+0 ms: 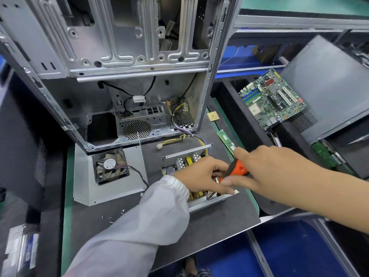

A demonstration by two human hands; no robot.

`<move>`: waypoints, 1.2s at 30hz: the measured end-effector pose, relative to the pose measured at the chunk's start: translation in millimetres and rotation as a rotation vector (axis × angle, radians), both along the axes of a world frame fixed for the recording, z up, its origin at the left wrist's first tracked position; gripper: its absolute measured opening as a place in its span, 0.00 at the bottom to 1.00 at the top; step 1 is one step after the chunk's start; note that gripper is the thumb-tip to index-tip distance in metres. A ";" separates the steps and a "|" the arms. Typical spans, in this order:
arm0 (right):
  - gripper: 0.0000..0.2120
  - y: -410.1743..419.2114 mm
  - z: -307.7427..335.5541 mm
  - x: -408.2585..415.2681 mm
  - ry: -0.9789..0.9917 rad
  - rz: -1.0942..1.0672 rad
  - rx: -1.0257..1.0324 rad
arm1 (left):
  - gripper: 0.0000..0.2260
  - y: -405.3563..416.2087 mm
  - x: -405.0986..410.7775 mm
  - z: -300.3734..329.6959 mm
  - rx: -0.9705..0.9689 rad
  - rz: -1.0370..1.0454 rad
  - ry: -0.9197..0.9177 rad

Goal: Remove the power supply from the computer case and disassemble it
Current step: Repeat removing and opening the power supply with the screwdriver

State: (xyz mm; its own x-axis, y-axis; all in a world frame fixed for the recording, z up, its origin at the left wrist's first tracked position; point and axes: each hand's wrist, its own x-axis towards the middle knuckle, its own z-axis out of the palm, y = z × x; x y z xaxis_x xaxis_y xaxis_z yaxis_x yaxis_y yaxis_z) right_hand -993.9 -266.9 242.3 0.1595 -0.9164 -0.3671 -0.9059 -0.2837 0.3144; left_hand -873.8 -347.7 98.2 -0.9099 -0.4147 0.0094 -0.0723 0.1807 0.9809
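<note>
Power supply [185,162] lies out of the case, on the dark mat [209,226] in front of the computer case [123,62]. Its cover is off: a perforated wall, capacitors and yellow components show inside. A bundle of yellow, black and purple wires [196,136] runs from its rear corner back into the case's lower right bay, so the unit and the case are linked by cable.

Left hand [201,176], in a white sleeve [139,226], rests over the open supply with fingers curled down among the components; what the fingers pinch, if anything, cannot be told. Right hand [265,168] grips the orange-and-black handle of a screwdriver [235,168], thumb and fingers clamped round it. The shaft angles down to the near edge of the supply; its tip is hidden behind the left hand.

Detached cover plate [111,176] lies flat to the left of the supply, touching the case's front lower corner. A black fan [110,165] sits on it, its lead trailing toward the left sleeve. Several loose screws [111,216] lie on the mat just below the plate.

To the right, a memory stick [226,139] lies along the mat's green edge, a small square chip [212,116] beyond it. A green motherboard [271,98] rests in a tray further right, partly on a grey panel [329,80].
</note>
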 end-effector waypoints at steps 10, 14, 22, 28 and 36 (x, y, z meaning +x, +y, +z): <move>0.30 -1.4 4.6 -0.3 -0.089 -0.025 0.087 | 0.07 3.8 -2.2 2.8 0.012 0.013 -0.008; 0.22 -1.7 -3.8 1.7 0.046 -0.021 -0.008 | 0.07 1.9 -0.4 4.2 -0.021 0.013 -0.014; 0.26 -1.8 3.4 -0.4 -0.136 -0.081 0.065 | 0.07 3.5 1.0 5.1 0.079 -0.005 0.001; 0.12 0.1 1.7 -4.6 -0.226 0.001 0.171 | 0.05 2.3 -0.3 5.4 -0.014 0.017 0.002; 0.18 -3.8 -8.1 -1.6 -0.176 -0.119 0.071 | 0.07 4.4 -1.1 9.6 -0.037 -0.021 0.002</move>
